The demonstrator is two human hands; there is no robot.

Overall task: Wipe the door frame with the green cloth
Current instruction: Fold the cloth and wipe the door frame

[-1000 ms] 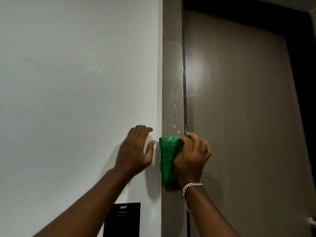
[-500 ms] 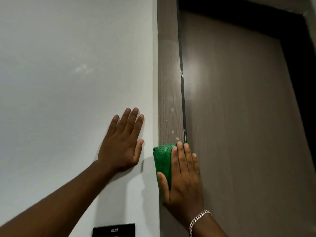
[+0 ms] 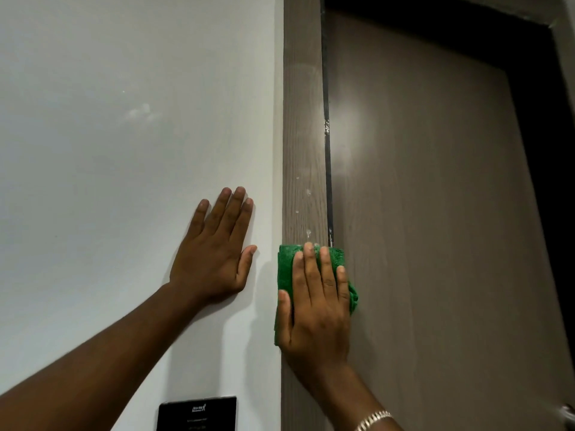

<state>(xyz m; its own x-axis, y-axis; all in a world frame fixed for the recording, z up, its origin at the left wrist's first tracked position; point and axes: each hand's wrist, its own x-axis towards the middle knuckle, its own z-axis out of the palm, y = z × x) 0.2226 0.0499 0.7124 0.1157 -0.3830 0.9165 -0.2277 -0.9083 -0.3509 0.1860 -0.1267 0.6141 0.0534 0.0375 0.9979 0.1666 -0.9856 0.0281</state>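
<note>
Right hand fingers, flat, press the folded green cloth on the grey-brown wooden door frame; pale specks above them (perhaps splashes) remain unwiped; left hand fingers splayed, empty.

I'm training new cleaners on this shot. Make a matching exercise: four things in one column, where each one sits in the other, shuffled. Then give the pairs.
Things
1. left hand
2. green cloth
3. bracelet
4. black plate

Places
A. on the right wrist
B. flat on the white wall, fingers spread
C. pressed on the door frame under the right hand
D. low on the wall, at the bottom edge of the picture

Pairs: 1-B, 2-C, 3-A, 4-D
</note>
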